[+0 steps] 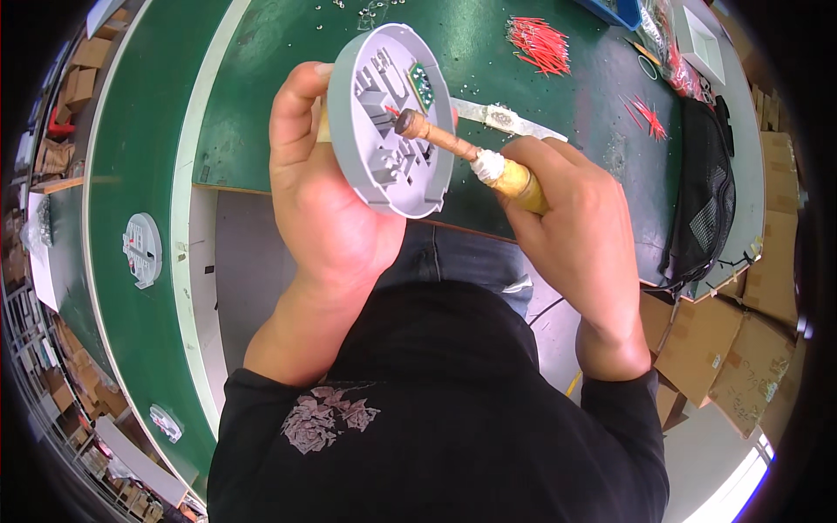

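My left hand (318, 209) grips a round grey plastic housing (384, 174) by its edge and holds it upright, its open inner side turned to me. Moulded ribs and a small green circuit board (423, 85) show inside it. My right hand (571, 218) is closed on the yellow wooden handle of a soldering iron (475, 157), whose brown barrel points left. The tip of the iron touches the inside of the housing near its middle, beside a small red wire end.
A green workbench (288, 96) lies under my hands, with bunches of red wires (539, 44) at the back right. On the green conveyor belt (131, 174) at left ride two more grey housings (142, 250). A black mesh bag (708, 192) and cardboard boxes (741, 349) stand at right.
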{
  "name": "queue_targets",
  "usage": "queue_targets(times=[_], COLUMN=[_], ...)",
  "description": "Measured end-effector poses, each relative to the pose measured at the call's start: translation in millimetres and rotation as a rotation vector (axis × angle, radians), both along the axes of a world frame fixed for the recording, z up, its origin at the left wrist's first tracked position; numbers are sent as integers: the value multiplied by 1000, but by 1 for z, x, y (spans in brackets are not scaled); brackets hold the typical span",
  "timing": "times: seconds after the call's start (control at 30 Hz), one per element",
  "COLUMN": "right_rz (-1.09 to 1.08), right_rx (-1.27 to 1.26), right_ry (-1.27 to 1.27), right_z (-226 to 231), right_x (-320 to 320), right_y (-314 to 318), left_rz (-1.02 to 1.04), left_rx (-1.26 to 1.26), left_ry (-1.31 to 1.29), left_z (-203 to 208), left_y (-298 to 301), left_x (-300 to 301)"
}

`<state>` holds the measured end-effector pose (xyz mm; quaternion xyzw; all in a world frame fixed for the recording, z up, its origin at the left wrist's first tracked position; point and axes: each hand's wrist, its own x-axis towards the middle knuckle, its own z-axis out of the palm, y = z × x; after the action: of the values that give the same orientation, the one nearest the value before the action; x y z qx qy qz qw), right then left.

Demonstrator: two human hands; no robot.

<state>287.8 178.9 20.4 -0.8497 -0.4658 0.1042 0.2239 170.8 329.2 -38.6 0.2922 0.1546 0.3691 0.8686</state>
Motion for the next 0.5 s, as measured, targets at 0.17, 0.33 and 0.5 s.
queue_targets(times=[0.17, 0.33, 0.5], right_rz=[6, 101, 209], right_rx=[-7, -85, -62], right_ry=[-16, -173, -270], right_z=[7, 20, 21], right_x=[2, 19, 30], right_y=[-3, 0, 2], left_rz=[41, 145, -214], left_rx=[448, 737, 232], left_ry=[-110, 107, -235], left_z=[-19, -13, -25], left_y=[8, 9, 22], left_x=[-5, -3, -12])
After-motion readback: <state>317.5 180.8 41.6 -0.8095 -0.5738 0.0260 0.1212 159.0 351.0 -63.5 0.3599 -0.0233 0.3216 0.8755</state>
